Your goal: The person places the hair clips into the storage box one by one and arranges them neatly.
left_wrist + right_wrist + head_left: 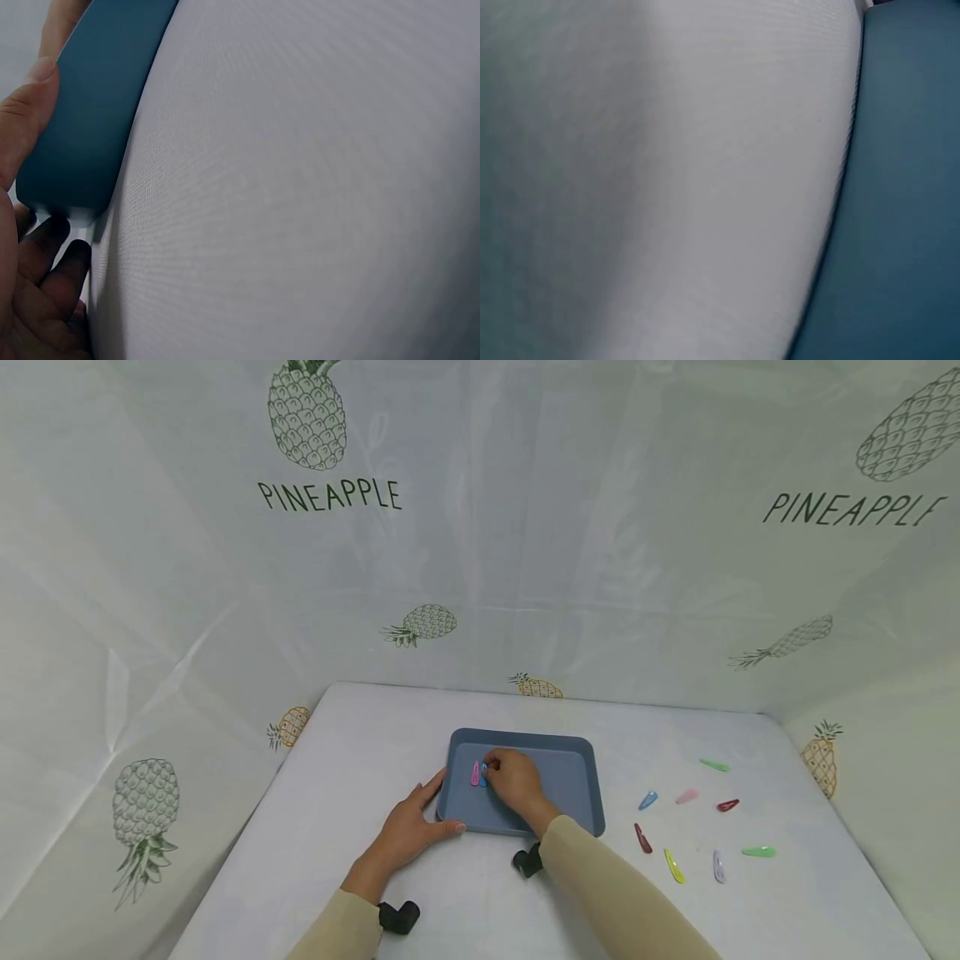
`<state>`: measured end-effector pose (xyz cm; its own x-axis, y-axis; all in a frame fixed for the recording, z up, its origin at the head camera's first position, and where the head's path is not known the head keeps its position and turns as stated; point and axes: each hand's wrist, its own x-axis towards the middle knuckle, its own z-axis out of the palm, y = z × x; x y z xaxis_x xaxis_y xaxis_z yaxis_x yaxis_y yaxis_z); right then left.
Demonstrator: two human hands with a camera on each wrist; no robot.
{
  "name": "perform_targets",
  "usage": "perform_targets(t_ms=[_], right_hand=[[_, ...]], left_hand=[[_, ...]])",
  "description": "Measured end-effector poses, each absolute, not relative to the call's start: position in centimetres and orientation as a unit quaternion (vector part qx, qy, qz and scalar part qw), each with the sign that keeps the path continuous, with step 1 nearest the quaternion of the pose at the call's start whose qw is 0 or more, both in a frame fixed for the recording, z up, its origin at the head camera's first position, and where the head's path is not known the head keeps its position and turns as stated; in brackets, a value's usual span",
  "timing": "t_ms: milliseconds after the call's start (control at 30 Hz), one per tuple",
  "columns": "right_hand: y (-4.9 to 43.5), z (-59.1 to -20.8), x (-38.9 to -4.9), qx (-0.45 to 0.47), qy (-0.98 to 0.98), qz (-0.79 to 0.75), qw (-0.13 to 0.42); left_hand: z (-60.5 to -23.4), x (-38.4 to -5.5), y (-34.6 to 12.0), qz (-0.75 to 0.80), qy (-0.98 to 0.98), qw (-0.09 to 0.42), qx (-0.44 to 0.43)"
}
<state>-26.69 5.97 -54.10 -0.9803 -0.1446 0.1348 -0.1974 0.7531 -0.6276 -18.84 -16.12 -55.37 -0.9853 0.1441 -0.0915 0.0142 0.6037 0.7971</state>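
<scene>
A shallow blue-grey rectangular tray stood on the white-covered desk, nearer the desk's far edge than its near one.

The left hand lay spread around the tray's near left corner, thumb against the near wall, the other fingers along the left wall; the left wrist view confirmed the thumb's contact.

The right hand reached over the near edge into the tray, fingers curled, with thumb and fingertips pinching a blue snap hair clip, partly hidden by them. A magenta-pink snap hair clip lay just beside it, toward the tray's left edge.

Eight further clips were found loose between the tray's right edge and the desk's right edge: a light green clip, nearest the far edge; a second blue clip; a pale pink clip; two dark red clips; a yellow clip; a lavender clip; and a bright green clip.

Beige sleeves covered both forearms.
</scene>
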Motion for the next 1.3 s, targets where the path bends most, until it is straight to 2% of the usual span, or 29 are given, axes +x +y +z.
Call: perform_targets(t_ms=[700,1300], right_hand=[[6.2,-54.1,-26.9,0.060,-0.923,0.380,0.019],[7.2,-52.9,-26.2,0.083,-0.882,0.461,0.047]], left_hand=[[-55.6,-19.0,-16.1,0.448,0.890,0.072,0.046],[-55.5,-18.9,-16.0,0.441,0.893,0.073,0.046]])
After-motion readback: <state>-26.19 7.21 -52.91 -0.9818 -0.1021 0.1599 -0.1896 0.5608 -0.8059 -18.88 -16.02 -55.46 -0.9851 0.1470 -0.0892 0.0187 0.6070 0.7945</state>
